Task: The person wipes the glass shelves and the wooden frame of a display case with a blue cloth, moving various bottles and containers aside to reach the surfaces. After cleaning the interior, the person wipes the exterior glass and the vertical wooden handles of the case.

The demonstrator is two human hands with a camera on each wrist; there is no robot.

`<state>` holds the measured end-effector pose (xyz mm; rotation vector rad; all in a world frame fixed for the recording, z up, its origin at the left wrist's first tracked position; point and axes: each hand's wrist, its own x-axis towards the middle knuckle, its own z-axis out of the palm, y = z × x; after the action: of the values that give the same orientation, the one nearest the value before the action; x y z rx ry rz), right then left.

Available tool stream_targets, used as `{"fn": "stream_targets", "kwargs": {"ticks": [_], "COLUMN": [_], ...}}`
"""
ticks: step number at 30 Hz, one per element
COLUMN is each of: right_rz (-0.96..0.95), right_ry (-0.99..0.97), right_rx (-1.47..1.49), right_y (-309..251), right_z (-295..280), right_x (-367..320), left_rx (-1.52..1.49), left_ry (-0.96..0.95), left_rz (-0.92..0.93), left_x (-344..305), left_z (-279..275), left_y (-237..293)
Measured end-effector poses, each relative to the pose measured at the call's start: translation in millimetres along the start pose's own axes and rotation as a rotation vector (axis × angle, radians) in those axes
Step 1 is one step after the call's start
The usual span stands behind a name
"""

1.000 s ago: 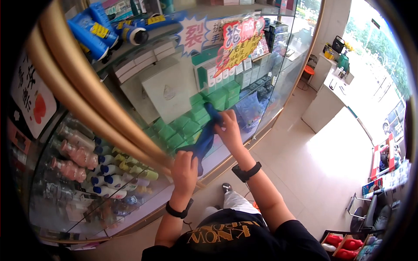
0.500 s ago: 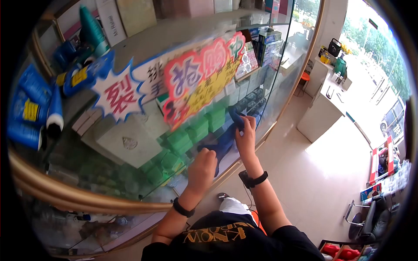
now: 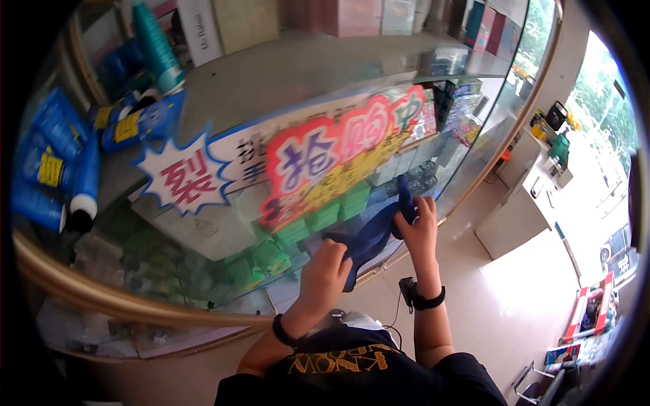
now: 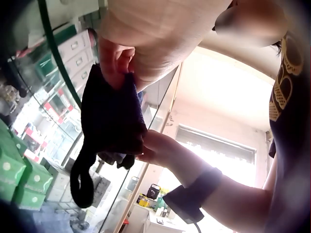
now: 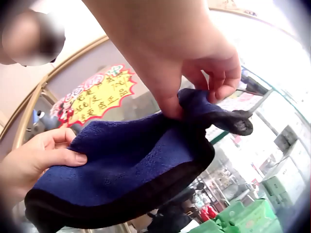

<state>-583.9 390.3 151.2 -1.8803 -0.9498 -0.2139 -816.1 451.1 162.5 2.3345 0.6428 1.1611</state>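
A dark blue, towel-like cloth with black edging stretches between both hands in front of the glass display case. My left hand pinches one end; in the right wrist view its thumb lies flat along the blue face. At the other end, my right hand pinches a bunched part between thumb and fingers. The right wrist view shows the cloth spread and sagging a little, its black border along the lower edge. From the left wrist, the cloth hangs below the left fingers, with a black loop at one corner.
The glass case has a gold rail along its near edge and paper price signs on its front. Green boxes stand inside; blue tubes lie on the left. Beyond the right hand are tiled floor and a white counter.
The head view has turned, so the price signs look larger and nearer. Both hands have shifted rightward in view with the cloth, keeping their grip on it.
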Motion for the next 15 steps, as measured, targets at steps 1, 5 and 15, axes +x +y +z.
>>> {"fn": "stream_targets", "kwargs": {"ticks": [1,5,15], "right_rz": [0.039,-0.106,-0.616], "right_ry": [-0.025,-0.035,-0.384], "right_rx": [0.029,0.048,0.084], "right_y": [-20.0,-81.1,-129.5], "right_z": [-3.0,17.6,74.7], "right_x": [-2.1,-27.7,-99.0], "left_rx": [-0.002,0.192,0.741], "left_ry": [0.019,0.295,0.253], "left_rz": [-0.078,-0.249,-0.297], "left_x": [-7.7,-33.8,-97.1], "left_z": [-14.9,-86.2,-149.3], "left_y": [-0.7,-0.3,-42.3]}}
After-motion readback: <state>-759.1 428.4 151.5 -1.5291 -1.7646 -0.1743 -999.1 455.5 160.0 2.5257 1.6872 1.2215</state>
